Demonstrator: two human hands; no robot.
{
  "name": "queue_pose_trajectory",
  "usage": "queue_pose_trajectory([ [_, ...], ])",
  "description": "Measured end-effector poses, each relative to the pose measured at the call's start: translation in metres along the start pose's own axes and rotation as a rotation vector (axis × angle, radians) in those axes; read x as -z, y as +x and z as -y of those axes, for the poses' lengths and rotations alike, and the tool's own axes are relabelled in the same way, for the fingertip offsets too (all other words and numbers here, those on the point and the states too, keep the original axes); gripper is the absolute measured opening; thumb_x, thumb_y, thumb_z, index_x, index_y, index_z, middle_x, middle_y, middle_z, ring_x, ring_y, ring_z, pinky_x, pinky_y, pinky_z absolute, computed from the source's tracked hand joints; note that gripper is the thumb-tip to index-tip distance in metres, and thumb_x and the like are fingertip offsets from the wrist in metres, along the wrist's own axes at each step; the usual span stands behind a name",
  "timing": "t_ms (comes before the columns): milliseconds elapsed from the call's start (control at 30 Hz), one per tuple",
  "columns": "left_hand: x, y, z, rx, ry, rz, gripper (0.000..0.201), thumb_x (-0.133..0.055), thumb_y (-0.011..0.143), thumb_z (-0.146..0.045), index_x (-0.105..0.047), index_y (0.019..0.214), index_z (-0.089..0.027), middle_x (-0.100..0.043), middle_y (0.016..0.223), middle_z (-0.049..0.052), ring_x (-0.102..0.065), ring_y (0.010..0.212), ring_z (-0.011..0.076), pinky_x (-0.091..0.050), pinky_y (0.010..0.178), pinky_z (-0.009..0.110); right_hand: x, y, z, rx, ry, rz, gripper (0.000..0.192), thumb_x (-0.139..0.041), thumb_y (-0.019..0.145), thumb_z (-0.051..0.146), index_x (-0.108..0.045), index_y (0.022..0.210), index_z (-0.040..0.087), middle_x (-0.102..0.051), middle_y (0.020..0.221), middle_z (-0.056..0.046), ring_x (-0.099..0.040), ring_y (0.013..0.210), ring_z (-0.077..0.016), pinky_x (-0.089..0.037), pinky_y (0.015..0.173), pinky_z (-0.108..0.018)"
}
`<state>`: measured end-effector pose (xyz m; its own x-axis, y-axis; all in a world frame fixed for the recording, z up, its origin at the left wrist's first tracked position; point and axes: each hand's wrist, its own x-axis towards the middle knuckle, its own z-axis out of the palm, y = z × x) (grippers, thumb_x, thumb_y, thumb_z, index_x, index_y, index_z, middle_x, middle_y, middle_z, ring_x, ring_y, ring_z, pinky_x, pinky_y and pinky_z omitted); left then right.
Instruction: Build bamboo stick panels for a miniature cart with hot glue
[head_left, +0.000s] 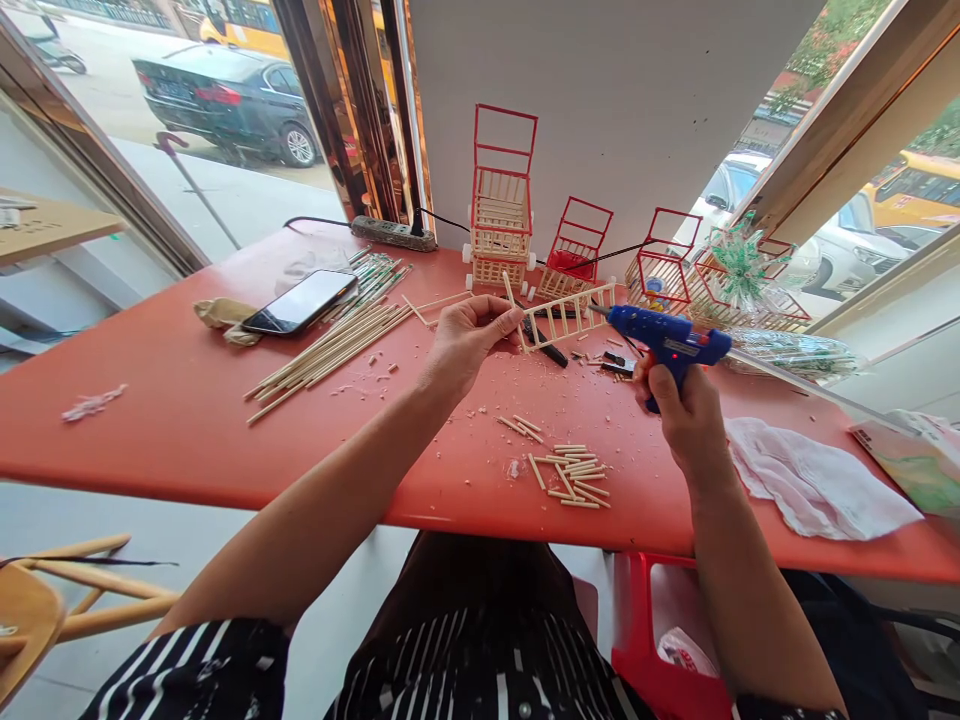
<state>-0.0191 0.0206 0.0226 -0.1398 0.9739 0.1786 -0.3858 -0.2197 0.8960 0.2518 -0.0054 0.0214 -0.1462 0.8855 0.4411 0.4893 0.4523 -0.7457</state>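
Pinched in my left hand (476,335) is a small ladder-like frame (571,314) of thin wooden sticks, held up over the red table. My right hand (686,405) grips a blue glue gun (667,335), a small red light showing on its body. The gun's nozzle points left and is at or very near the frame's right end; I cannot tell whether they touch. Below the hands lies a heap of short cut sticks (574,475). A black-handled tool (551,350) is partly hidden behind the frame.
Long wooden sticks (337,350) and a phone (300,302) lie at the left. Several small stick carts, among them a tall one (502,210), stand along the back beside a power strip (394,233). A white cloth (814,480) is at the right. A red stool (634,620) stands below.
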Motion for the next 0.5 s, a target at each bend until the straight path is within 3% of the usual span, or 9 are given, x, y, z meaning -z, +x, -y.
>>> queue_pose_trajectory([
  [100, 0.001, 0.002, 0.003, -0.067, 0.08, 0.071, 0.042, -0.1, 0.063, -0.041, -0.068, 0.074, -0.015, -0.067, 0.058, 0.0, -0.062, 0.05, 0.0098, -0.058, 0.055, 0.023, 0.004, 0.001, 0.003, -0.026, 0.253, -0.04, 0.041, -0.061, 0.099, 0.066, -0.058, 0.102, 0.024, -0.063, 0.093, -0.005, -0.051, 0.067, -0.0151, -0.045, 0.058, -0.031],
  [200, 0.001, 0.003, 0.007, -0.117, 0.188, 0.144, 0.043, -0.098, 0.064, -0.045, -0.068, 0.073, -0.016, -0.066, 0.056, -0.001, -0.063, 0.05, 0.0104, -0.057, 0.054, 0.023, 0.011, 0.003, 0.005, -0.039, 0.332, -0.018, 0.041, -0.068, 0.096, 0.065, -0.061, 0.1, 0.025, -0.062, 0.09, -0.004, -0.05, 0.067, -0.015, -0.044, 0.057, -0.031],
  [500, 0.001, 0.001, 0.013, -0.248, 0.272, 0.334, 0.034, -0.094, 0.072, -0.041, -0.073, 0.075, -0.014, -0.069, 0.065, 0.0, -0.066, 0.056, 0.0111, -0.059, 0.057, 0.023, 0.041, 0.006, 0.021, -0.092, 0.27, 0.071, 0.048, -0.073, 0.091, 0.07, -0.065, 0.097, 0.023, -0.066, 0.089, -0.005, -0.052, 0.069, -0.0151, -0.043, 0.057, -0.029],
])
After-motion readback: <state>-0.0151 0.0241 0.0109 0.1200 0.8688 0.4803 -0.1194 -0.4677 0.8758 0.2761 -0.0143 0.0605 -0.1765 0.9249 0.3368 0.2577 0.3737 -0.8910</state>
